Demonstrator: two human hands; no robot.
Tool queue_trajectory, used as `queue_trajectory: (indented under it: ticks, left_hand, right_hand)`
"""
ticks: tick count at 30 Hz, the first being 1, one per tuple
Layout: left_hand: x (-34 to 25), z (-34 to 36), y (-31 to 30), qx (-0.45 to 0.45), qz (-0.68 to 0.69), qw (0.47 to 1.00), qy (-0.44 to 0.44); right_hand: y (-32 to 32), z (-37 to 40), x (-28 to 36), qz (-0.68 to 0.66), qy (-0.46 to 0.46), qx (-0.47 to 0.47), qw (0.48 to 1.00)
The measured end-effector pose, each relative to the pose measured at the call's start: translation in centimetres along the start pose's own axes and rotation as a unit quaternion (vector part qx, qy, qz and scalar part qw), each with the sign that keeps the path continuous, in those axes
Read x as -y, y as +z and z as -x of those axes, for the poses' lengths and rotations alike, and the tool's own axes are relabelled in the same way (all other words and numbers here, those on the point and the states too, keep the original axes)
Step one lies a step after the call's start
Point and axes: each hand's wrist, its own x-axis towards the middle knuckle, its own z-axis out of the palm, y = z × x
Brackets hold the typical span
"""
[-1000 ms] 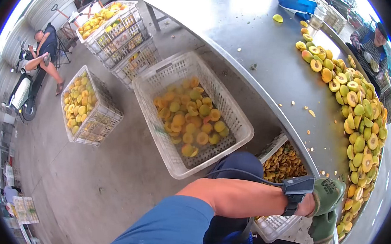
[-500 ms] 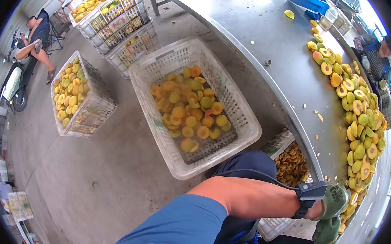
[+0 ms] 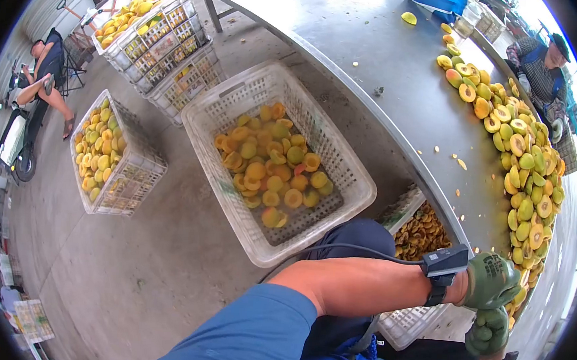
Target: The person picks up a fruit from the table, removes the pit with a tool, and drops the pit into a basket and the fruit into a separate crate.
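My left hand (image 3: pixel 492 281), in a green work glove, is at the table's near edge with its fingers curled. Just below it, nearly touching, is my right hand (image 3: pixel 487 332), gloved in green too, its fingers folded inward. Whatever either hand may hold is hidden by the gloves. Right beside both hands lies a long heap of halved fruit (image 3: pixel 526 176), yellow-green to orange, resembling apricots or peaches. Several halves show brown centres. The heap rests on a metal table (image 3: pixel 377 66).
A large white crate (image 3: pixel 266 255) with halved fruit stands on the floor beside my leg. Brown scraps (image 3: pixel 422 236) fill a container under the table. More fruit crates (image 3: pixel 135 176) stand left. One person (image 3: pixel 540 70) works across the table; another (image 3: pixel 48 69) sits far left.
The whole view has shifted slightly, moving the table and heap left in frame. My hands have turned, and the right hand's curled fingers now show more plainly.
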Motion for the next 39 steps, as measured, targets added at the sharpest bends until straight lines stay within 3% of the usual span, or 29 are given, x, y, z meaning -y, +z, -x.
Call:
queue_trajectory:
  ticks: [1,2,3,5,7,8,10,11,13,15,16,21,24,27,30,31,32,37,38,39]
  left_hand:
    - [-0.5,0.0,-0.8,-0.021,0.046,0.999,0.0]
    - [-1.5,0.0,-1.5,-0.068,0.147,0.985,-0.053]
    - [-0.9,-0.2,-0.4,-0.08,0.096,0.992,0.01]
    - [0.6,-0.5,1.8,-0.1,-0.007,0.985,0.139]
    - [0.7,-0.2,2.0,-0.041,0.163,0.986,0.014]
    - [-0.2,-0.2,0.8,-0.024,0.199,0.98,-0.002]
    - [-0.9,-0.1,-0.1,0.006,0.235,0.972,-0.022]
    - [-1.0,-0.1,-0.2,0.016,0.234,0.972,-0.028]
    - [-1.2,-0.1,-0.1,0.041,0.22,0.974,-0.045]
    - [-1.1,0.0,-0.2,0.071,0.187,0.977,-0.069]
    - [-1.2,0.1,-0.1,0.071,0.192,0.976,-0.073]
    - [-2.4,0.2,-0.1,0.077,0.244,0.964,-0.075]
    - [-2.4,0.3,0.9,0.072,0.255,0.963,-0.043]
    - [-2.0,1.0,2.8,0.042,0.285,0.957,-0.014]
    - [-3.6,1.0,1.0,0.089,0.396,0.904,-0.135]
    - [-4.3,1.3,0.5,0.067,0.373,0.913,-0.153]
    - [-4.8,1.8,0.1,0.048,0.352,0.92,-0.169]
    - [-3.1,4.0,-0.1,-0.033,0.506,0.826,-0.245]
    - [-3.1,4.0,-1.2,-0.015,0.523,0.786,-0.329]
    - [-3.0,3.9,-2.2,-0.009,0.521,0.746,-0.415]
  right_hand:
    - [-2.5,-0.4,-0.9,-0.075,0.0,0.079,0.994]
    - [-3.2,-0.4,-1.3,-0.098,-0.013,0.099,0.99]
    - [-4.0,-0.3,-1.7,-0.122,-0.025,0.12,0.985]
    - [-3.5,0.0,-2.3,-0.068,-0.08,0.047,0.993]
    - [-3.5,-0.5,-2.2,-0.071,-0.078,0.095,0.99]
    - [-3.6,-0.5,-2.0,-0.101,-0.051,0.176,0.978]
    - [-3.9,-0.3,-2.3,-0.183,-0.012,0.239,0.954]
    - [-3.8,0.0,-2.7,-0.234,0.002,0.223,0.946]
    - [-3.7,0.6,-3.3,-0.189,-0.008,0.123,0.974]
    - [-1.0,0.4,-2.9,0.009,-0.057,-0.044,0.997]
    - [0.5,0.7,-2.4,0.076,-0.063,-0.07,0.993]
    - [-3.3,1.2,-5.0,-0.194,-0.021,0.118,0.974]
    - [-2.6,-0.4,-6.6,-0.222,-0.115,0.261,0.932]
    - [-0.2,-0.8,-6.4,-0.236,-0.149,0.317,0.906]
    - [-0.6,-0.8,-9.6,-0.353,-0.21,0.175,0.895]
    - [-0.6,-0.8,-10.7,-0.388,-0.237,0.115,0.883]
    - [-0.8,-1.5,-11.5,-0.397,-0.239,0.143,0.875]
    - [4.0,-2.4,-8.9,-0.403,-0.147,0.395,0.812]
    - [3.9,-2.2,-8.6,-0.393,-0.13,0.414,0.811]
    - [3.1,-2.0,-8.9,-0.349,-0.144,0.35,0.857]
